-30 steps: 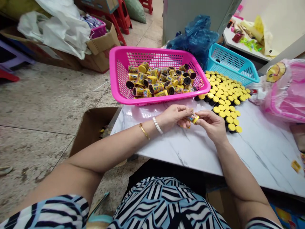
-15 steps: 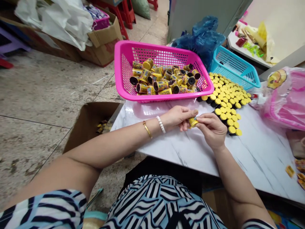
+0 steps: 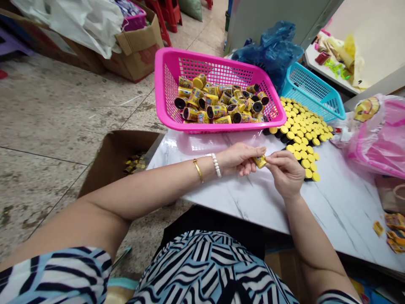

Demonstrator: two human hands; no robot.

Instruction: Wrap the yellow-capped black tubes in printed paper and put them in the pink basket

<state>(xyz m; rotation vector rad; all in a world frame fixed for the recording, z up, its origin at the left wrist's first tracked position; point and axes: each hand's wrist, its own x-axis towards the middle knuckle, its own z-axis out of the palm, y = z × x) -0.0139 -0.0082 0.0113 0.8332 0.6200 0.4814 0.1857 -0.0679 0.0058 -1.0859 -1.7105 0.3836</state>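
Over the white marbled table, my left hand [image 3: 240, 158] is closed round a small yellow labelled tub [image 3: 260, 161], its thumb on top and its other fingers curled beneath. My right hand [image 3: 287, 172] pinches the tub's right end between thumb and fingertips; those fingertips cover that end. Just beyond the hands stands a pink basket [image 3: 221, 127] holding many similar tubs with yellow wrappers and dark ends. To the right of it, many black tubs with yellow lids [image 3: 302, 131] stand upright, packed together.
A blue basket [image 3: 316, 90] and a blue plastic bag [image 3: 274, 52] sit behind the tubs. At the right are a pink plastic bag [image 3: 379, 135] and yellow wrappers [image 3: 395, 232]. On the floor at the left, a cardboard box [image 3: 107, 156] holds more small yellow pieces.
The tub has turned a little in my fingers, so more of its printed side shows. Both hands stay together around it; the view has shifted slightly.
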